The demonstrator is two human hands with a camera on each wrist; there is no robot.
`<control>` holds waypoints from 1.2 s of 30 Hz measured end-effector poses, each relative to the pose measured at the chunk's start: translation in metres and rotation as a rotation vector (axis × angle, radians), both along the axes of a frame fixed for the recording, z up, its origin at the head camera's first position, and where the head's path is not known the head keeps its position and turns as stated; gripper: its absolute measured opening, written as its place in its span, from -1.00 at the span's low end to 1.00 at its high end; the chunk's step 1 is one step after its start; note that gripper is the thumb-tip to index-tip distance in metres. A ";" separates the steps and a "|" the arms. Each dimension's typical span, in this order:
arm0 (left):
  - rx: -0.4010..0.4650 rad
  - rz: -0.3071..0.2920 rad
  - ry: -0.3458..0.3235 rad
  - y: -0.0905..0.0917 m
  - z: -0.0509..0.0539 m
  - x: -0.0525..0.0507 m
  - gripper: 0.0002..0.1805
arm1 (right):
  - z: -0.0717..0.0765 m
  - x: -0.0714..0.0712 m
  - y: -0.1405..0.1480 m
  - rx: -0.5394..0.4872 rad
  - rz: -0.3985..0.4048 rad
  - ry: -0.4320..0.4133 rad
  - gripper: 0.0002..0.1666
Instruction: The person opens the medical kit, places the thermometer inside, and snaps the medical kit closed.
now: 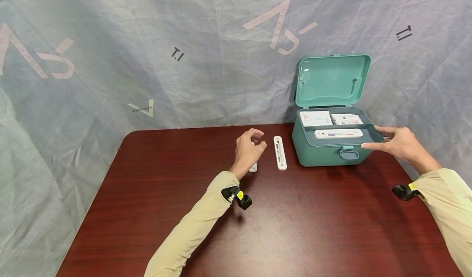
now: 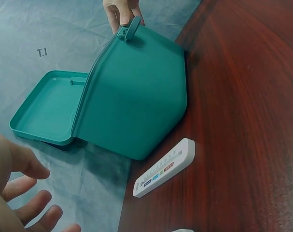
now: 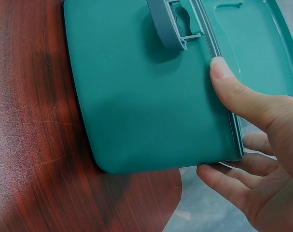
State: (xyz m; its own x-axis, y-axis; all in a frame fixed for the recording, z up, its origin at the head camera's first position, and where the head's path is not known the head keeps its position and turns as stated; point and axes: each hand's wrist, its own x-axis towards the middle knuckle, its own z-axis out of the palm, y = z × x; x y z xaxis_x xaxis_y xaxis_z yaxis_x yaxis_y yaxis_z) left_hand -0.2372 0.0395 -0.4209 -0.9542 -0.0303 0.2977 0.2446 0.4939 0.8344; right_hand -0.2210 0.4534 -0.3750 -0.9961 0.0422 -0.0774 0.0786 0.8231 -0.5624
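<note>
- Box (image 1: 321, 156): one, smooth green plastic with rounded corners, standing upright on the right side of the table near the cloth; its one lid (image 1: 333, 80) is raised at the back, and one looped latch (image 1: 348, 153) is on the front.
- Tray (image 1: 309, 137): grey-green, set in the top of the box, crossed by a divider; two packets lie behind it, a white carton (image 1: 316, 118) with printed lettering and a smaller printed packet (image 1: 346, 119).
- Thermometers: three in sight, flat white bars with rounded ends; one (image 1: 338, 134) lies in the tray's front part, one (image 1: 280, 153) on the table left of the box, one (image 1: 253, 168) partly hidden by the left hand.
- Left hand (image 1: 248, 149): released, fingers apart and lightly bent, over the hidden thermometer; contact cannot be told.
- Right hand (image 1: 400, 144): grasps the box's front right corner, thumb on the front.
- Table (image 1: 147, 228): glossy, dark red, wood-grained.
- Cloth (image 1: 206, 84): one grey, wrinkled backdrop with printed marks.
</note>
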 end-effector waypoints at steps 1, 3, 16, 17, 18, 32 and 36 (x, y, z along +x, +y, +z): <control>0.001 0.003 -0.002 0.000 -0.001 0.000 -0.76 | 0.000 0.000 0.000 -0.002 0.000 -0.002 0.17; 0.004 0.006 -0.006 -0.001 -0.003 0.001 -0.76 | 0.000 0.000 0.000 0.000 0.001 0.000 0.16; 0.030 0.027 -0.027 -0.006 -0.017 0.005 -0.76 | 0.000 0.000 0.000 0.008 -0.003 0.010 0.15; 0.038 0.029 -0.031 -0.007 -0.019 0.005 -0.76 | 0.000 0.000 0.000 0.007 -0.003 0.010 0.15; 0.045 0.031 -0.035 -0.007 -0.020 0.005 -0.76 | 0.000 0.000 0.000 0.007 -0.002 0.011 0.15; 0.071 0.064 -0.094 -0.011 -0.040 0.007 -0.71 | 0.000 0.000 0.001 0.008 0.000 0.007 0.14; 0.061 0.070 -0.119 -0.012 -0.045 0.009 -0.68 | 0.000 0.000 0.001 0.009 0.002 0.002 0.15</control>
State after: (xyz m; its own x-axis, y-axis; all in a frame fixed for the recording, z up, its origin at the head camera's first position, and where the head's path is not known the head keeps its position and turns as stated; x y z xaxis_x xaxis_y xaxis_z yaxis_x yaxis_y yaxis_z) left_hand -0.2278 0.0277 -0.4656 -0.9775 -0.1128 0.1781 0.1088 0.4540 0.8844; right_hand -0.2207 0.4541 -0.3749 -0.9964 0.0407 -0.0747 0.0755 0.8284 -0.5551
